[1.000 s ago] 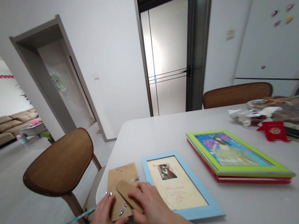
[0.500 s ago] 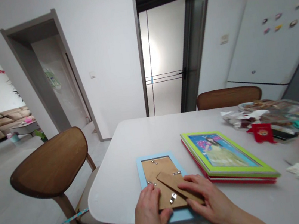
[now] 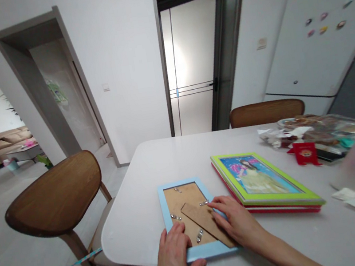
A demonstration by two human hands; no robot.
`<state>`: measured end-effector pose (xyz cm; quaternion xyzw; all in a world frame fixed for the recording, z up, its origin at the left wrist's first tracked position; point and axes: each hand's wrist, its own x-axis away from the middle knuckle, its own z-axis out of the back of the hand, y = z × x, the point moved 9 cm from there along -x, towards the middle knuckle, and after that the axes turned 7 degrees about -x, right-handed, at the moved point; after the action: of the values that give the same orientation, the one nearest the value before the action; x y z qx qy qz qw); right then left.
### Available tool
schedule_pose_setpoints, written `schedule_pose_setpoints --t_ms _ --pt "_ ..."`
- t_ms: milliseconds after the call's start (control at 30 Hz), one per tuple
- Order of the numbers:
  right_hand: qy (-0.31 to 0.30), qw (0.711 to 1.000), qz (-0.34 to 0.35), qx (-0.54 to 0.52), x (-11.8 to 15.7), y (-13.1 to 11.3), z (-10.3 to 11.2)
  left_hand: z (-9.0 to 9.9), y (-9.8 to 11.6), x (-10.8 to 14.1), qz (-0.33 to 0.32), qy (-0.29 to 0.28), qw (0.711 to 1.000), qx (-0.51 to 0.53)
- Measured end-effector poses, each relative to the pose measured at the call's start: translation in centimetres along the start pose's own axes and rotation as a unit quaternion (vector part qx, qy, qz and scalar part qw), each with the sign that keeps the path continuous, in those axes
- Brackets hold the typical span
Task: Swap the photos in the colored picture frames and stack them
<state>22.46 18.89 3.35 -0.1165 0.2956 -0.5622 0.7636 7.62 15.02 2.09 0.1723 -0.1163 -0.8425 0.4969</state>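
A light-blue picture frame [image 3: 201, 251] lies face down near the table's front edge, its brown backing board [image 3: 176, 200] showing. Several small metal clips [image 3: 199, 236] are fixed around the board, and a brown stand leg [image 3: 200, 217] lies slantwise across it. My left hand [image 3: 175, 257] grips the frame's lower left corner, fingers on the left side and thumb by the bottom edge. Over the right side is my right hand [image 3: 237, 221], its index fingertip at the right-hand clip [image 3: 204, 203] and the other fingers bent above the stand leg.
To the right lies a stack of frames, topped by a green frame [image 3: 268, 177] with a picture of a figure in a dress. Beyond it are a red packet [image 3: 305, 153] and clear plastic packaging [image 3: 325, 127]. A wooden chair [image 3: 55, 193] stands left of the white table [image 3: 134, 202].
My right hand has moved up along the frame's right side, bringing its index finger to the right-hand clip. My left hand stays at the lower left corner. The view has shifted slightly.
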Motion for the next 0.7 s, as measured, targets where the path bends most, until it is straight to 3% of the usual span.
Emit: schedule_pose_setpoints --t_ms 100,267,700 --pt "-0.009 0.998 -0.028 0.047 -2.1 1.1 -0.4 -0.1 -0.4 0.0 0.005 -0.012 1.000 0.004" --pt "-0.015 0.997 -0.016 0.067 -3.8 1.1 -1.2 -0.1 -0.5 -0.1 0.001 -0.029 1.000 0.010" --pt "-0.008 0.999 0.014 0.046 -2.3 0.2 -0.9 0.1 -0.7 -0.1 0.003 -0.008 1.000 0.022"
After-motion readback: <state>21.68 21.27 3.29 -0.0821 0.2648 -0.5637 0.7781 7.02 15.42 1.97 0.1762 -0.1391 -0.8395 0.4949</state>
